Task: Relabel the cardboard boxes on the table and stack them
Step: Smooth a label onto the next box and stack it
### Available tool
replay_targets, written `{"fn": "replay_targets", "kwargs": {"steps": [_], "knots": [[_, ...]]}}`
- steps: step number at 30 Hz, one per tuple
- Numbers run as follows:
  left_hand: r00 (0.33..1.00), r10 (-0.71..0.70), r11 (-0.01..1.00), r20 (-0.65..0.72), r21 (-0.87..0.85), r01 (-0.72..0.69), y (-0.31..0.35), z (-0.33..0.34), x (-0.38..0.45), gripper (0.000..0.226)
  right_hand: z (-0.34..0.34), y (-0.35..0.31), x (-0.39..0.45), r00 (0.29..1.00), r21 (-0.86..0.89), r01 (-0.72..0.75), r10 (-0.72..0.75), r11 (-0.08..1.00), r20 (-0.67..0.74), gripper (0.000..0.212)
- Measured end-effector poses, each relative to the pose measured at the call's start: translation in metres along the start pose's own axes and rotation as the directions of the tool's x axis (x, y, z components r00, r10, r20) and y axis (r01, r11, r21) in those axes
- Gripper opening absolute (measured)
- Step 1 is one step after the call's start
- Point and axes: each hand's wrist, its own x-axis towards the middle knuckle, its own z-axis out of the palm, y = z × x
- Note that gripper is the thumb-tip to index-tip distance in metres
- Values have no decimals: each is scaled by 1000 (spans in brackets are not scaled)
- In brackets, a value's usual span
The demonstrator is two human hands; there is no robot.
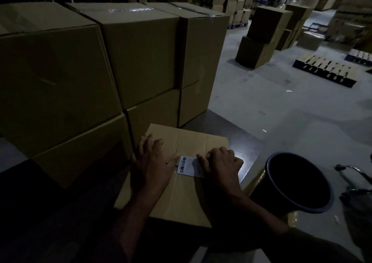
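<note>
— What is the box (181, 198) like?
— Plain brown cardboard, flat-topped, with fold creases running across its top face. It lies on the desk (241, 142), close to the person. A small white label (188, 166) with a barcode at its left end sits flat on the top.

— And the hands?
— The left hand (153, 162) lies spread, palm down on the cardboard, thumb tip at the label's left edge. The right hand (219, 166) has its fingers bent, knuckles up, pressing on the label's right part and covering it.

— The desk?
— Dark, smooth, a little shiny; a glint shows just beyond the right hand.

— The room?
— A dim warehouse with a grey concrete floor (291, 122). Bits of paper lie scattered on it.

— What stands around?
— A wall of stacked boxes (120, 61), two high, taped on top, rises just behind the box and blocks the view to the left. A round black bin (298, 184) stands just right of the desk. Farther off are a pallet (324, 71), another small stack (261, 37), and many more cartons at the back.
</note>
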Motion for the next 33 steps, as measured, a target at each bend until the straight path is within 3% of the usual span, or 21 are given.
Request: {"fn": "replay_targets", "kwargs": {"steps": [9,12,15,23,27,31,33], "knots": [[1000,0,999,0,-36,0,-1,-3,-1,52,-3,0,-1,991,131,123,-130,984,44,35],[1000,-12,998,1,-61,12,2,-6,-1,50,-9,5,2,982,179,155,-172,972,84,24],[1000,-19,996,13,-86,20,1,-4,0,50,-14,12,3,974,380,157,-208,911,95,21],[1000,-17,995,1,-96,17,-1,-7,1,50,-20,16,0,933,603,236,-352,762,79,3],[1000,-14,998,2,-63,14,-2,-5,1,51,-32,16,-5,932,765,106,-332,635,146,5],[1000,-11,999,7,-43,11,-5,-1,2,52,-47,20,-14,926,928,-197,-249,316,282,10],[1000,-6,999,-7,-51,5,-6,0,2,51,-50,22,-15,929,931,-278,-178,237,323,10]]}}
